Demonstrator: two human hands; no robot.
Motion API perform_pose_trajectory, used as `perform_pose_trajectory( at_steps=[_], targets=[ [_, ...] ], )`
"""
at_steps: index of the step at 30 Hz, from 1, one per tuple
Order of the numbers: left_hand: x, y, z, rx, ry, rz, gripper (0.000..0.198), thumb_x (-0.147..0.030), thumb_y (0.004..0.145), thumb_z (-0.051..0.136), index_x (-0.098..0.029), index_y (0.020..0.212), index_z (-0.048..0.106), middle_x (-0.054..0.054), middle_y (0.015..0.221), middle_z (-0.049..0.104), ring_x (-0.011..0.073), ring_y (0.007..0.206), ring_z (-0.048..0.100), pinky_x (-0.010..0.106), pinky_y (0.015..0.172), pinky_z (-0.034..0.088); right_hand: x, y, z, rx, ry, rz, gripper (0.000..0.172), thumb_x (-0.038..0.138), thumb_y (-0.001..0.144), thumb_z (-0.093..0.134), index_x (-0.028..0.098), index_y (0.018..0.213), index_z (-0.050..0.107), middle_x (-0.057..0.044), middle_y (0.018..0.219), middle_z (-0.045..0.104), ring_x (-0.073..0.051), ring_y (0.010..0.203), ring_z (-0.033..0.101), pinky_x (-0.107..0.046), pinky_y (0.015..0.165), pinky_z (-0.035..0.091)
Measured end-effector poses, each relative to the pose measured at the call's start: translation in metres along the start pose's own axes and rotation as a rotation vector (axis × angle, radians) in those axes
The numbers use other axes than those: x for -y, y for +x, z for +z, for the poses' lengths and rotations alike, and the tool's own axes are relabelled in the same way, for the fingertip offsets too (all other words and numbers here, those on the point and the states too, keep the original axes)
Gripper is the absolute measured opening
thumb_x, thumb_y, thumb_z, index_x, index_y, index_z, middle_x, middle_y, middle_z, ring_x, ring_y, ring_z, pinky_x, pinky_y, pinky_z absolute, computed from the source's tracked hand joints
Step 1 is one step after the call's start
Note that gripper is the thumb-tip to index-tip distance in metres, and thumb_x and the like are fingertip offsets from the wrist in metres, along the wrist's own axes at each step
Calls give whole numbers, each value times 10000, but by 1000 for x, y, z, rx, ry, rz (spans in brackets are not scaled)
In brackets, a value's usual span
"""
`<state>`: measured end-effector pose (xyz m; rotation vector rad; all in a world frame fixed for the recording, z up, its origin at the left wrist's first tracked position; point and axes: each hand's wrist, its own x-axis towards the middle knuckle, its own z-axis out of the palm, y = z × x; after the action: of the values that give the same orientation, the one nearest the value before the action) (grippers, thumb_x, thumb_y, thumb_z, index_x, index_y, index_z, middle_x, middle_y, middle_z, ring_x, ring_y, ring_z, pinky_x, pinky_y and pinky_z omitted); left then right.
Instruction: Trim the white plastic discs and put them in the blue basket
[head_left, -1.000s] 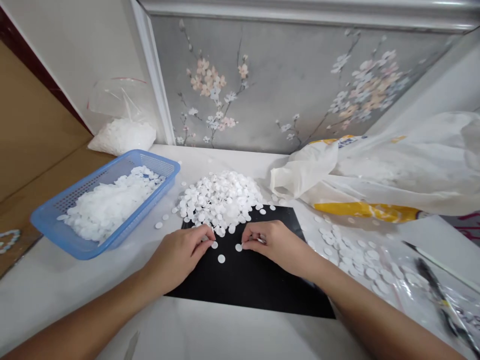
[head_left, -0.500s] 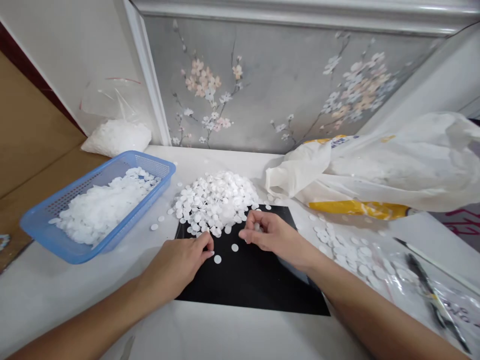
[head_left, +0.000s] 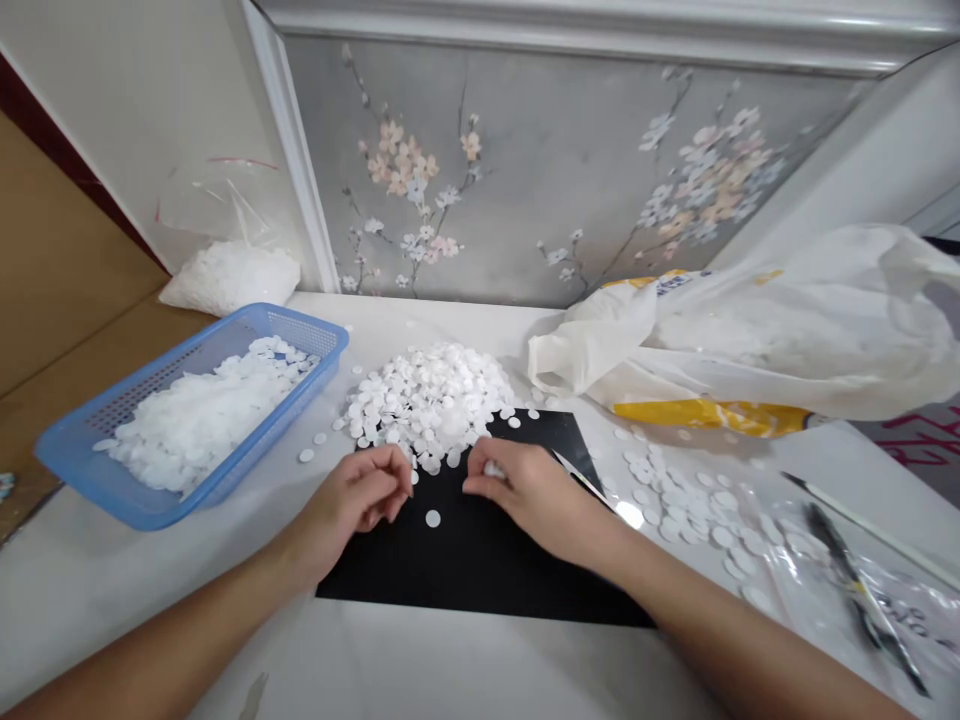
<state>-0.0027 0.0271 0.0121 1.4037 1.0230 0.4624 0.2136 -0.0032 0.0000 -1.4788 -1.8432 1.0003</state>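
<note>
Well, the right hand (head_left: 532,495) grips some white discs (head_left: 493,468); the left hand (head_left: 360,500) is curled, and I can't tell if it holds any. One disc (head_left: 433,519) lies between them on the black mat (head_left: 480,570), a heap (head_left: 435,395) just beyond, the basket (head_left: 142,512) further left.

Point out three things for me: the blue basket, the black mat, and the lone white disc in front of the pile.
Blue basket (head_left: 262,432), head view: outer face of its near side wall.
Black mat (head_left: 480,570), head view: bare part toward its near edge.
Lone white disc (head_left: 433,519), head view: middle of its upper face.
</note>
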Motion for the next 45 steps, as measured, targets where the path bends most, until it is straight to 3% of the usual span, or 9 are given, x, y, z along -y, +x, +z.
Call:
perform_pose_trajectory(
  at_steps=[6,11,16,21,25,29,33,38,45],
  targets=[
    [9,-3,16,-54,790,111,168,-402,859,502,-250,877,572,-62,578,472,129,538,450,242,542,247,-13,10,-29,-147,673,156,191,343,790,594,206,815,463,26,692,579,-64,471,318,-219,433,191],
    [7,-2,17,-2,880,88,96,-317,864,492,-242,810,516,-61,595,498,138,561,483,245,544,239,-19,12,-35,-42,378,238,184,358,739,634,180,786,626,36,627,536,-80,503,382,-231,480,274],
    [7,-4,14,-31,636,125,130,-286,838,458,-226,731,418,-70,570,442,113,508,392,240,516,233,-18,9,-31,20,8,189,105,303,728,644,209,716,687,4,740,653,-168,732,558,-282,679,399],
    [2,-3,12,123,-104,-70,89,-168,717,459,-215,744,389,-59,580,518,66,432,251,219,437,173,-23,9,-22,48,-105,218,54,264,689,669,211,702,666,19,678,605,-151,642,526,-261,591,375],
    [-2,-6,14,193,-349,-237,151,-276,775,549,-174,882,520,-3,601,584,54,438,281,216,429,117,-20,6,-18,57,-78,185,67,259,709,646,200,686,629,25,666,589,-132,602,498,-247,562,365],
    [1,-12,19,239,-500,-337,370,-472,827,495,-146,982,580,89,728,668,80,489,464,199,419,156,13,-6,-10,118,83,109,100,277,763,622,203,719,572,50,590,529,-117,574,487,-219,525,351],
    [7,-14,22,275,-663,-390,363,-480,803,458,-139,741,568,24,558,566,109,483,535,185,411,258,60,-15,14,308,204,-74,67,179,835,555,213,791,518,29,740,579,-106,607,551,-219,582,428],
    [10,-16,18,108,-784,-349,284,-350,758,486,-180,552,390,-64,437,345,49,350,288,171,360,244,84,-14,41,210,-101,-346,145,97,814,596,205,784,505,-25,916,551,-152,829,535,-262,723,436],
    [13,-21,25,107,-677,-166,307,-417,798,594,-126,701,579,-6,567,503,53,459,413,159,363,108,61,-26,40,-78,313,-26,125,253,821,607,208,762,507,22,676,576,-132,626,552,-263,607,442]
  ],
)
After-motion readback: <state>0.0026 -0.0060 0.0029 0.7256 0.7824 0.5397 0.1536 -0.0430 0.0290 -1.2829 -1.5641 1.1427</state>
